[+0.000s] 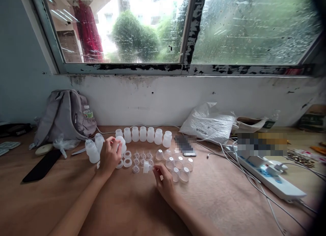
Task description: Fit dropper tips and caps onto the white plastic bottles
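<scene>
My left hand (pixel 110 157) is closed around a small white plastic bottle (pixel 121 143) at the left end of a row of similar bottles (pixel 146 134) near the wall. My right hand (pixel 165 181) pinches a small clear cap-and-nipple piece (pixel 147 166) just above the table. Between the hands lie white rings (pixel 127 161) and small clear nipples (pixel 142 156). Several clear dome caps (pixel 178 165) sit just right of the right hand. Two more bottles (pixel 93 150) stand left of my left hand.
A grey backpack (pixel 63 115) with a water bottle leans on the wall at left, a black phone (pixel 42 165) before it. A white plastic bag (pixel 209 122), a phone (pixel 185 145), a white power strip (pixel 270 176) and cables lie to the right.
</scene>
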The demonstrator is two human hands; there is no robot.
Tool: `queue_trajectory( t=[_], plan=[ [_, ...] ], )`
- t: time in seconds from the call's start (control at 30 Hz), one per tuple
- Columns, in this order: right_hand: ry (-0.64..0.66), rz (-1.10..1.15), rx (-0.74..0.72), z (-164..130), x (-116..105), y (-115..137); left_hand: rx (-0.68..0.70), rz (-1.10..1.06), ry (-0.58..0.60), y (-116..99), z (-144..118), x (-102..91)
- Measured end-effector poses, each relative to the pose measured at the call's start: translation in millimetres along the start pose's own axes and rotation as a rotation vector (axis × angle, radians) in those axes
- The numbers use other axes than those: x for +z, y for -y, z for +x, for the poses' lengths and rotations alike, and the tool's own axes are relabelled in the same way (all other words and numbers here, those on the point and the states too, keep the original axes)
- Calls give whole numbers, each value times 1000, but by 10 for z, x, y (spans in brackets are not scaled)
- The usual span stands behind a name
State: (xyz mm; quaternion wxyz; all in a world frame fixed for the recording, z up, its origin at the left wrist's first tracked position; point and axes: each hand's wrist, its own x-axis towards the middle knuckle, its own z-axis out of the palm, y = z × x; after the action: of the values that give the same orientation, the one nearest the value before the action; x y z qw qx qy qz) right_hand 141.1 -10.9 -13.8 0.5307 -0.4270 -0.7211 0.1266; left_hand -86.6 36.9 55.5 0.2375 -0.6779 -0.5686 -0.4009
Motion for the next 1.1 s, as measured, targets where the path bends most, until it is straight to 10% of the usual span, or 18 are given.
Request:
queue_trajectory(
  t=[0.33, 0.57, 0.73, 1.1],
  plan=[
    [-82, 37, 168, 21, -29, -19, 379, -581, 134, -484, -840, -105],
    [-67, 45, 198, 37, -73, 12, -40, -1053, 434, -567, -876, -49],
    [-8, 74, 157, 65, -188, 40, -190, -992, 727, -649, -801, -71],
    [170, -16, -11, 215, -371, 76, 51, -527, 331, -423, -805, 55]
  ],
)
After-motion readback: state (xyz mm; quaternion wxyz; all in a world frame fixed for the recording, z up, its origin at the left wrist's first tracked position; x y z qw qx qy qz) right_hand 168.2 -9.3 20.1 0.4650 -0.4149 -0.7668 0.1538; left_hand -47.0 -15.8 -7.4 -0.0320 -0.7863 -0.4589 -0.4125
